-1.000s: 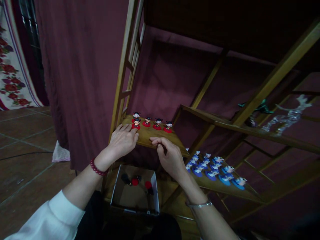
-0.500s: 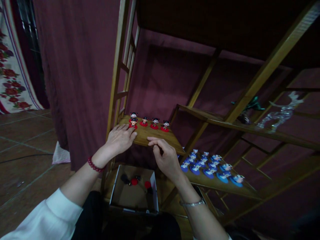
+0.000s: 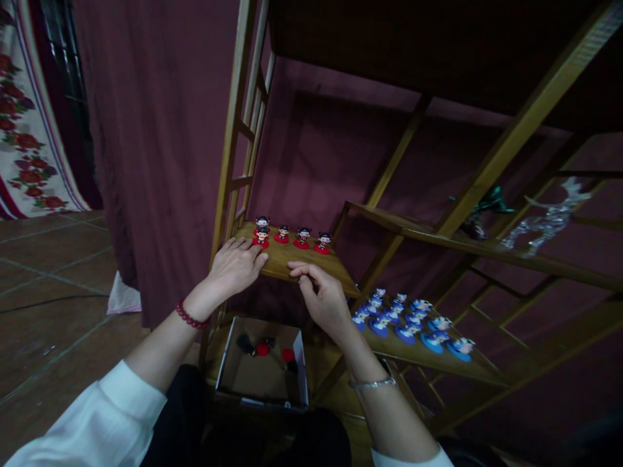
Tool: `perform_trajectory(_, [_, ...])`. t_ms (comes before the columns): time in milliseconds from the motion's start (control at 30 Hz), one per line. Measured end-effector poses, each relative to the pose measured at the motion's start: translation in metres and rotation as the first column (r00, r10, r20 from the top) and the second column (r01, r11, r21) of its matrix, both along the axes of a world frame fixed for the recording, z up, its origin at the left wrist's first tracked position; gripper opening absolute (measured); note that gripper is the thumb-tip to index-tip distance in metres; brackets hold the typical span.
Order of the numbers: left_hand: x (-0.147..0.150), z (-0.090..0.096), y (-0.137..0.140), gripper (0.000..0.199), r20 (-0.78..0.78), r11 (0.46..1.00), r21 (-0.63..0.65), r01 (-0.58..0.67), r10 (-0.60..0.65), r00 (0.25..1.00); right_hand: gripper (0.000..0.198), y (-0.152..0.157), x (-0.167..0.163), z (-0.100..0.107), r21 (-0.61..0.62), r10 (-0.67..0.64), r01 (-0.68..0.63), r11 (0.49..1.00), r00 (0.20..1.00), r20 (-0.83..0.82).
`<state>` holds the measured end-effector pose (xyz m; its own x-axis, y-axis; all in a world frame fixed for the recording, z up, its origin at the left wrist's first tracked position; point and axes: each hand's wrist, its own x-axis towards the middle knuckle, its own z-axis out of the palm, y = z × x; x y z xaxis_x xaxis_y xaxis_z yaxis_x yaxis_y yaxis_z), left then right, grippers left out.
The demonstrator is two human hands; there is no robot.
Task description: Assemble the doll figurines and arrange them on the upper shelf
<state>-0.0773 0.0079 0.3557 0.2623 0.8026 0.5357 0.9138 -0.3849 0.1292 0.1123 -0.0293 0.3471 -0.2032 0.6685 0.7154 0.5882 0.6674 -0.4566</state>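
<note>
My left hand [image 3: 237, 267] lies flat over the left front of a small wooden shelf [image 3: 280, 263], palm down, fingers outstretched. Its fingertips are beside a red-based figurine [image 3: 261, 237] with black hair; whether they touch it I cannot tell. Behind that one, several similar figurines [image 3: 302, 237] stand upright in a row. At the shelf's front edge is my right hand [image 3: 324, 295], index finger extended, thumb apart and the other fingers loosely bent. Nothing shows in either hand.
Below the shelf sits an open cardboard box [image 3: 233, 383] with a few red and black pieces [image 3: 263, 348]. Several blue figurines [image 3: 407, 331] stand on a lower shelf to the right. A clear deer ornament [image 3: 549, 217] and a dark green object [image 3: 494, 201] occupy a higher shelf.
The view has shifted very slightly. Both hands stay in nearly the same place on the shelf, and the figurines stand as before.
</note>
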Motion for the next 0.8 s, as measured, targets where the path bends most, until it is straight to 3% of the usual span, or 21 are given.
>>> perform_trajectory(233, [-0.003, -0.001, 0.001, 0.044, 0.015, 1.000, -0.004, 0.018, -0.018, 1.000, 0.014, 0.006, 0.001, 0.004, -0.125, 0.060, -0.071, 0.990, 0.994, -0.090])
perform_trajectory(433, [-0.004, -0.001, -0.003, 0.041, 0.024, 0.999, 0.023, 0.024, -0.024, 0.999, 0.015, 0.022, 0.002, 0.007, -0.262, 0.031, -0.084, 0.962, 0.979, -0.199])
perform_trajectory(600, [-0.005, 0.007, -0.005, 0.034, 0.028, 0.999, -0.033, -0.023, 0.024, 0.999, 0.018, 0.045, -0.006, 0.014, -0.340, 0.010, -0.068, 0.938, 0.986, -0.169])
perform_trajectory(700, [-0.005, 0.012, -0.001, 0.035, 0.079, 0.995, -0.090, -0.042, 0.049, 0.996, 0.028, 0.057, -0.018, 0.021, -0.435, 0.049, -0.148, 0.888, 0.972, -0.230])
perform_trajectory(800, [-0.004, 0.015, 0.004, 0.040, 0.088, 0.991, -0.128, -0.040, 0.052, 0.995, 0.036, 0.070, -0.032, 0.026, -0.510, -0.011, -0.118, 0.852, 0.970, -0.243])
